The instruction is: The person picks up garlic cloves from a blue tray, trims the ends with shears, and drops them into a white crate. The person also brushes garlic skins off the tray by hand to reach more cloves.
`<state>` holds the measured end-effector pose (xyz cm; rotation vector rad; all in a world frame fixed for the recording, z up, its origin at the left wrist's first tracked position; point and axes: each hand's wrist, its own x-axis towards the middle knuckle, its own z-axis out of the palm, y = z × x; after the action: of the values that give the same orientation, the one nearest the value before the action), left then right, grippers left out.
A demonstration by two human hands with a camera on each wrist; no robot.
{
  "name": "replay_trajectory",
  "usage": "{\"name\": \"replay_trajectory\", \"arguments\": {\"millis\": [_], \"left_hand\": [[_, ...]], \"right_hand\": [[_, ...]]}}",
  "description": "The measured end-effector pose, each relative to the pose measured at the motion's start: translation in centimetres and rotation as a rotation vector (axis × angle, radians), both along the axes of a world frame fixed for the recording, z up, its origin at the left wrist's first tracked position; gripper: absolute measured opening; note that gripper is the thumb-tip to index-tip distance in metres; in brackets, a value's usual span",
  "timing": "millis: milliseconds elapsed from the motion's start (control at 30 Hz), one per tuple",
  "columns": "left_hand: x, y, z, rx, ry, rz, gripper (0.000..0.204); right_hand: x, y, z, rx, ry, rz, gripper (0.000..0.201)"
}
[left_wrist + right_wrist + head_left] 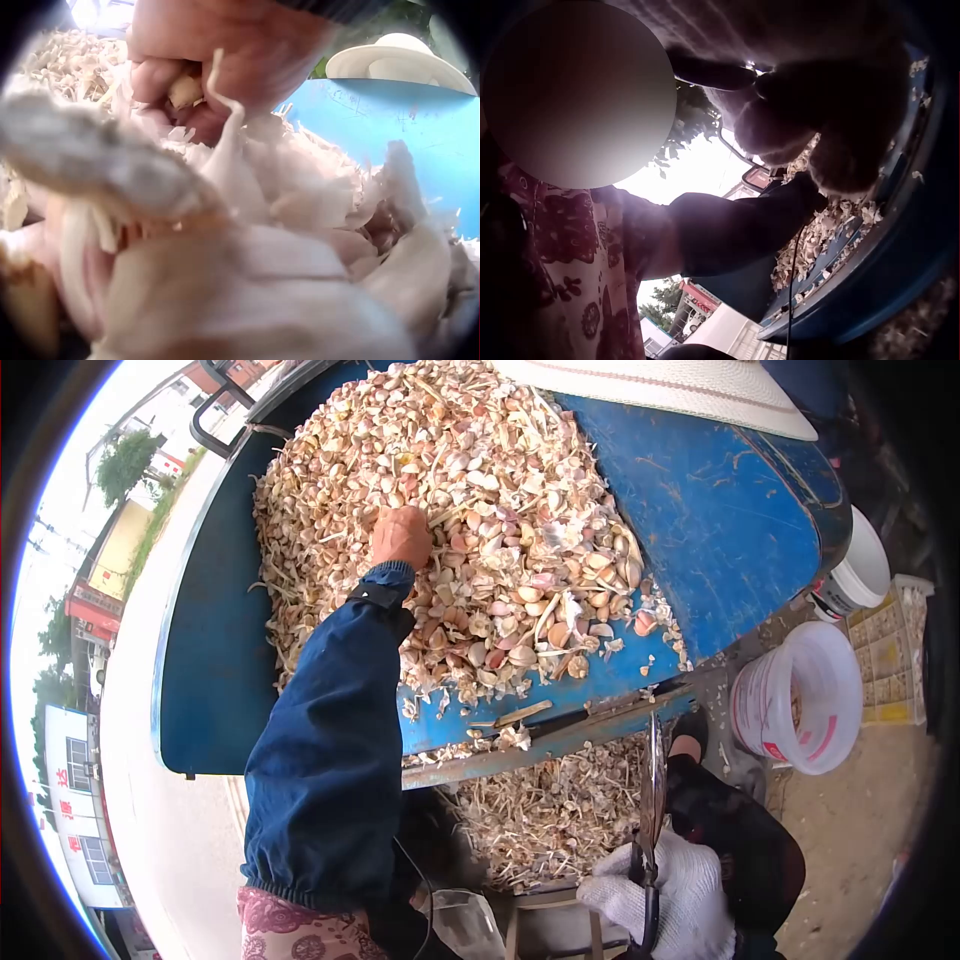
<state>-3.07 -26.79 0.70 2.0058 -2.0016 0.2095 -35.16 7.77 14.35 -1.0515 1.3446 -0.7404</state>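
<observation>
My bare left hand (402, 537) is down in a big heap of garlic cloves (470, 490), reaching in from a dark blue sleeve. In the left wrist view its fingers curl round a pale garlic clove (186, 91), with loose cloves and papery skins close in front. A white knitted glove covers my right hand (675, 895), low in the head view. It grips the dark handles of metal shears (653, 790), whose long blades point up toward the front edge of the blue tray (715, 500). The right wrist view shows this hand mostly in shadow.
Garlic skins and stalks (555, 810) lie below the tray's front edge. At the right stand a translucent pink-marked bucket (748, 705) and a white bucket (868, 560). A pale straw hat (690, 385) rests at the tray's far right.
</observation>
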Motion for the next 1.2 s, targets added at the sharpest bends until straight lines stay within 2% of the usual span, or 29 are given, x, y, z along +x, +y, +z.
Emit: {"name": "replay_trajectory", "arguments": {"millis": [33, 100, 167, 233, 300, 367, 400, 433, 467, 500, 567, 633, 733, 767, 833, 867, 900, 967, 1000, 1033, 1067, 1100, 1200], "left_hand": [[0.0, 0.1, 0.2, -0.032, -0.005, -0.050, 0.017], [0.4, -0.3, -0.5, -0.048, 0.034, -0.028, 0.017], [0.9, -0.1, -0.4, 0.023, 0.304, 0.023, 0.014], [1.3, 1.7, 0.6, 0.015, 0.430, 0.050, 0.013], [2.2, 3.7, 2.2, 0.076, 0.794, 0.041, 0.009], [3.0, 6.4, 4.0, 0.181, 1.104, 0.029, 0.010], [1.9, 8.7, 6.1, 0.280, 1.195, 0.064, 0.018], [1.7, 10.6, 7.4, 0.372, 1.333, 0.008, 0.018], [1.9, 12.0, 7.5, 0.419, 1.453, -0.069, 0.021], [2.1, 13.5, 7.6, 0.468, 1.573, -0.150, 0.025], [0.4, 17.5, 8.5, 0.447, 1.765, -0.175, 0.028], [-0.2, 20.2, 8.7, 0.493, 1.855, -0.234, 0.030], [-0.7, 23.3, 8.4, 0.547, 2.115, -0.332, 0.037], [-0.8, 24.1, 8.5, 0.537, 2.114, -0.336, 0.037], [-1.4, 25.6, 8.8, 0.466, 2.333, -0.269, 0.038], [-1.0, 26.0, 8.2, 0.400, 2.371, -0.147, 0.032], [0.2, 25.8, 6.7, 0.433, 2.401, -0.112, 0.023], [3.1, 24.9, 3.9, 0.355, 2.291, -0.045, 0.018], [4.4, 24.2, 3.3, 0.279, 2.174, 0.126, 0.018], [5.3, 23.2, 3.3, 0.207, 2.047, 0.291, 0.018], [5.6, 22.3, 4.3, 0.141, 1.859, 0.294, 0.013], [6.2, 21.0, 4.7, 0.058, 1.561, 0.295, 0.010], [7.5, 16.2, 4.9, 0.006, 1.265, 0.193, 0.014]], "right_hand": [[0.2, 0.1, 0.1, 0.045, -0.013, 0.002, 0.011], [0.2, 0.3, 0.2, 0.088, -0.017, -0.001, 0.011], [0.2, 0.4, -0.3, 0.033, 0.017, 0.018, 0.012], [0.1, 0.3, -0.2, 0.000, 0.027, 0.024, 0.014], [0.1, -0.1, 0.7, 0.207, -0.084, 0.022, 0.020], [0.3, 0.4, 0.0, 0.210, -0.086, 0.023, 0.019], [0.2, 0.6, -1.7, 0.113, -0.080, 0.032, 0.022], [0.4, 0.8, -1.9, 0.015, -0.073, 0.036, 0.026], [0.4, 0.9, -1.6, 0.096, -0.156, 0.029, 0.025], [0.7, 0.9, -1.3, 0.034, -0.129, 0.050, 0.025], [1.3, 0.9, -0.9, 0.076, -0.177, 0.049, 0.024], [1.8, 1.1, -1.8, -0.020, -0.124, 0.069, 0.031], [2.7, 0.8, -4.7, -0.404, 0.127, 0.121, 0.044], [2.4, 1.1, -4.5, -0.411, 0.126, 0.126, 0.044], [2.4, 0.9, -2.1, -0.202, 0.048, 0.186, 0.045], [2.2, 1.0, -2.7, -0.223, 0.003, 0.176, 0.046], [2.2, 1.3, -2.0, -0.047, -0.050, 0.121, 0.045], [1.6, 1.0, -2.3, -0.064, 0.049, 0.173, 0.034], [1.2, 1.2, -1.6, 0.004, -0.042, 0.141, 0.032], [1.0, 1.2, -1.9, -0.048, -0.038, 0.138, 0.030], [0.9, 1.3, -2.1, -0.088, -0.038, 0.118, 0.032], [1.0, 1.3, -2.3, -0.128, -0.035, 0.096, 0.034], [1.3, 0.9, -2.3, -0.125, -0.064, 0.098, 0.031]]}}
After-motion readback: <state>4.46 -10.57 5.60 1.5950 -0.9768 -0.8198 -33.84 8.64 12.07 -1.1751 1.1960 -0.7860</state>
